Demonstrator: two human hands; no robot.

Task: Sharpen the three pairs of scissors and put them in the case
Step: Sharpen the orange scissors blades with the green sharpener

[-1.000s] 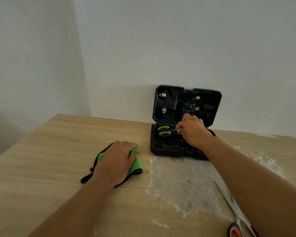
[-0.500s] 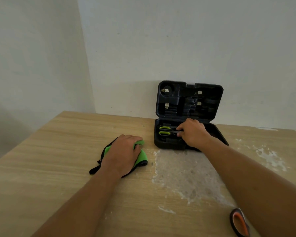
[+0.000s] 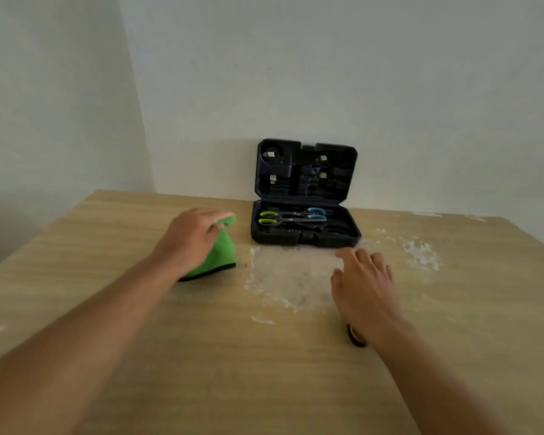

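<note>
A dark plastic case stands open against the wall, lid upright. In its tray lie green-handled scissors and blue-handled scissors, blades overlapping in the middle. A third pair with a black and orange handle lies on the table, mostly hidden under my right wrist. My right hand hovers in front of the case with fingers spread, holding nothing. To the left of the case, my left hand grips a green cloth, bunched up off the table.
The wooden table carries a patch of white residue in front of the case and more specks at the right. White walls meet in a corner behind the table.
My right hand has left the case and pulled back toward me, over the third pair's handle. The scissors stay in the tray. My left hand has bunched the cloth upward.
</note>
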